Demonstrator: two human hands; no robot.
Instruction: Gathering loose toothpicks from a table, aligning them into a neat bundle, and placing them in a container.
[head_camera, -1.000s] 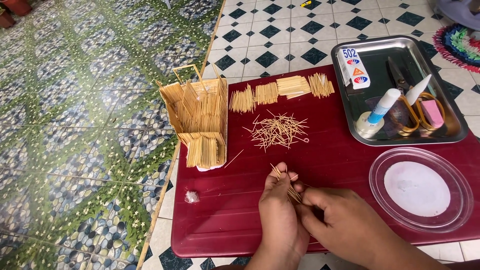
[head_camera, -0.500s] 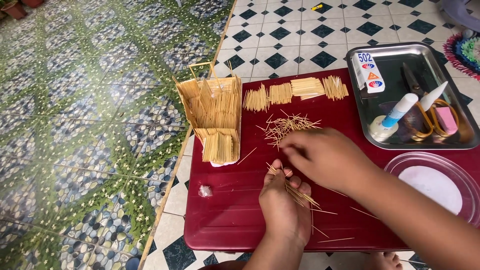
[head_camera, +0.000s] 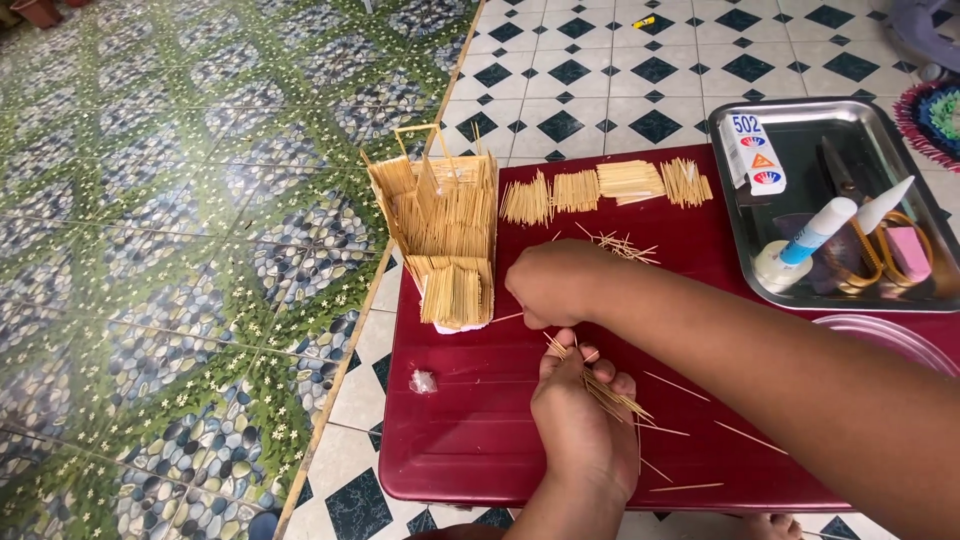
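Now right hand (head_camera: 555, 285), fingers curled, hold unclear, has crossed to thin wooden toothpick house (head_camera: 447, 225); left hand (head_camera: 585, 410) clamps loose toothpick bundle (head_camera: 600, 385) over dark red tray (head_camera: 470, 450).

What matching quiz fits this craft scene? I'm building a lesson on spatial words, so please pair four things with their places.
Things:
1. small house model of wooden toothpicks
2. white glue bottle with blue collar
3. loose bundle of toothpicks
4. four neat toothpick stacks

Places:
A. in the left hand
B. in the steel tray
C. far edge of the red tray
D. left edge of the red tray

Pairs: 1-D, 2-B, 3-A, 4-C
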